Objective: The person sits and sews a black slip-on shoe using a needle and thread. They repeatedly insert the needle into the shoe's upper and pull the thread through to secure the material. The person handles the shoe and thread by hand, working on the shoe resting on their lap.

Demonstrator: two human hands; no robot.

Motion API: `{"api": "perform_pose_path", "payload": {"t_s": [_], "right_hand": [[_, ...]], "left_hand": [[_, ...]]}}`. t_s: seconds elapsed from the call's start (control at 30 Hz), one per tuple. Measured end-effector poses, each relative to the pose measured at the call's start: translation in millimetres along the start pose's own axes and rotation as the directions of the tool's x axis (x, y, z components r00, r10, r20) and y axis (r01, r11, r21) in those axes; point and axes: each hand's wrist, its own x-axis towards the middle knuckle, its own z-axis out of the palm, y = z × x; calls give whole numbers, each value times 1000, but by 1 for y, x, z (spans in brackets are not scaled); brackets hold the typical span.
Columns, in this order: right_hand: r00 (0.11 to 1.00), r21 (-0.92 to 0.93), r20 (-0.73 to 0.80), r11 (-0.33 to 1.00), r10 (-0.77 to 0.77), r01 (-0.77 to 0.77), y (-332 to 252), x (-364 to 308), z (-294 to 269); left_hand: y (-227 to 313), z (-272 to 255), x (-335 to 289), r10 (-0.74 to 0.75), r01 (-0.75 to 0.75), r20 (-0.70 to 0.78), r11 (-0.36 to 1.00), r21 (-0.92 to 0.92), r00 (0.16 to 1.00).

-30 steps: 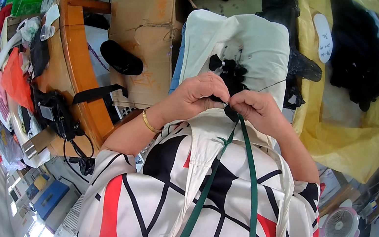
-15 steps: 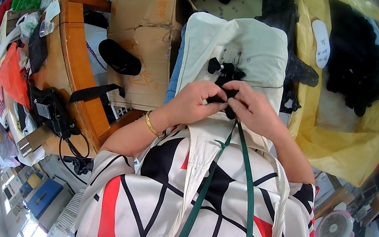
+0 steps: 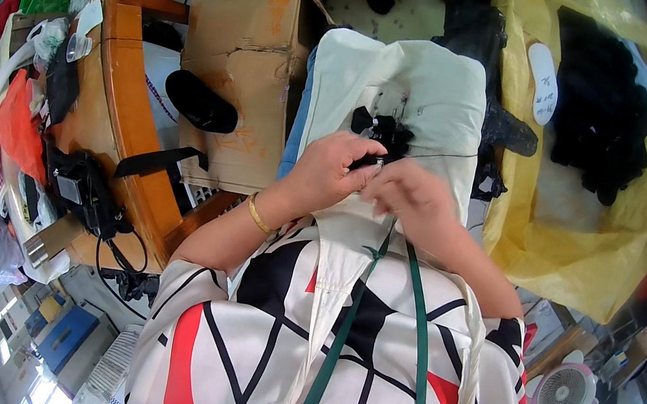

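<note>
My left hand [image 3: 322,170] is closed, thumb against fingers, on a small black fabric piece [image 3: 365,160] at the middle of my lap. A tiny pale bit shows at the piece's edge, too small to name. Close beside its fingertips is my right hand [image 3: 418,202], its fingers curled and smeared by motion; whether they hold anything is hidden. Just beyond the hands, several small black pieces [image 3: 392,134] lie bunched on a white cloth-covered pad [image 3: 452,83]. A dark thread runs across the pad to the right. Green straps [image 3: 420,327] hang down over my front.
Left of the pad stands a cardboard box [image 3: 241,28] with a black oval piece [image 3: 200,100] on it, beside a wooden chair [image 3: 125,94]. At right, a yellow plastic bag [image 3: 584,269] holds black fabric pieces [image 3: 607,120] and a white sole-shaped card [image 3: 541,82]. A fan [image 3: 564,392] stands lower right.
My right hand has come away from the pinch by my left fingertips and dropped slightly toward me, now blurred. My left hand keeps its hold on the black piece.
</note>
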Motion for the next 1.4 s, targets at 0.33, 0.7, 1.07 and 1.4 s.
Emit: {"api": "perform_pose_path", "payload": {"t_s": [0.33, 0.7, 1.07, 1.4], "right_hand": [[189, 67, -967, 549, -169, 833, -1, -72, -252], [966, -404, -214, 913, -146, 49, 52, 19, -54], [949, -493, -273, 870, -160, 5, 45, 36, -33], [910, -465, -370, 885, -188, -5, 33, 32, -26]], "left_hand": [[-26, -9, -8, -89, 88, -15, 995, -42, 996], [-33, 4, 6, -145, 116, -42, 911, -396, 989], [-286, -154, -49, -355, 222, -930, 903, -368, -96], [-290, -182, -32, -749, 126, -528, 616, -778, 399]]}}
